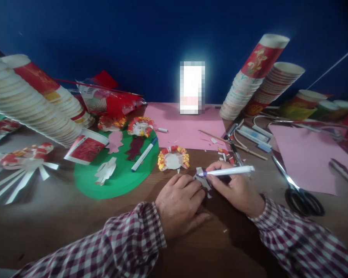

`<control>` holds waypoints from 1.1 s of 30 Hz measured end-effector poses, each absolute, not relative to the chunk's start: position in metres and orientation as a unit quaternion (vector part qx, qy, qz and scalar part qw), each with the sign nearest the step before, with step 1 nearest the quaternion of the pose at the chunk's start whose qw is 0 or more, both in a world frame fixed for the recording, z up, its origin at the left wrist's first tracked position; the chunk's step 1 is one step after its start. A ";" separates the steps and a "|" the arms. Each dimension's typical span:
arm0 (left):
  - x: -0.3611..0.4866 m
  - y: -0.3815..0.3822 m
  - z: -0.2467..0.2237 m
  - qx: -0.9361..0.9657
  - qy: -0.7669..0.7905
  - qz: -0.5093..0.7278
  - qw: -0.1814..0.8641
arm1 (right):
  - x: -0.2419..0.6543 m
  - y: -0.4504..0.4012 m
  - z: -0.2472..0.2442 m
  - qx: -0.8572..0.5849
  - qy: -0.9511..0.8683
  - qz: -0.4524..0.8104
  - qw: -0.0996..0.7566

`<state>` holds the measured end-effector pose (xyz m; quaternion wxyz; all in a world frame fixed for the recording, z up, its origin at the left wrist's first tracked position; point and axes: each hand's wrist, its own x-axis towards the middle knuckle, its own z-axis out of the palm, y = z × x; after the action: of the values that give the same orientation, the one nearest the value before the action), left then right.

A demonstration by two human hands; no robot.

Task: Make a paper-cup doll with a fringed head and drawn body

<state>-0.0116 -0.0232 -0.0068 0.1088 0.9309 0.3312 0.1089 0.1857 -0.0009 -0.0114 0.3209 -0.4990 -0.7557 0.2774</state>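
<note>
1. No brand name can be read anywhere; a barcode-like label is carried by the clear plastic package (pixel 94 92), but its print is blurred.
2. On the tilted red-and-white paper cup (pixel 85 147), small pale lettering is seen, too fine to be read.
3. Flowers are printed on the red cup (pixel 259 58) topping a stack; the golden marks on the cups (pixel 256 107) beside it are not legible.
4. The bright upright rectangle (pixel 192 88) is pixelated, so its content is concealed.
5. The white marker (pixel 234 170) is gripped by the closed fingers of the right hand (pixel 234 191), its purple tip set at the small paper cutout (pixel 204 182).
6. The cutout lies on the wooden table (pixel 197 253) between the hands, partly covered.
7. The left hand (pixel 179 204) is laid palm down, fingers loosely bent against the cutout; whether it is pinched cannot be told.
8. The leftmost cup stack (pixel 31 96) is cut off by the frame edge.
</note>
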 end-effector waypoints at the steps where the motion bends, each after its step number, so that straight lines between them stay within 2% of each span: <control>1: -0.012 -0.023 -0.007 0.931 0.331 0.108 0.109 | 0.186 -0.001 -0.011 -0.499 -0.756 0.279 0.320; 9: -0.011 -0.023 -0.008 0.931 0.331 0.114 0.107 | 0.186 -0.002 -0.010 -0.502 -0.754 0.279 0.318; 20: -0.011 -0.023 -0.007 0.930 0.332 0.108 0.113 | 0.188 -0.001 -0.012 -0.516 -0.658 0.342 0.429; 27: -0.014 -0.019 -0.009 0.934 0.305 0.151 0.108 | 0.190 -0.002 -0.009 -0.515 -0.724 0.209 0.408; 33: -0.024 -0.010 -0.007 0.901 0.336 0.261 0.080 | 0.203 0.007 -0.016 -0.492 -0.789 0.127 0.346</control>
<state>-0.0238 -0.0100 -0.0075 0.0795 0.9012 0.3364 0.2614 0.2026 0.0067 -0.0156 0.3461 -0.4918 -0.7889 0.1268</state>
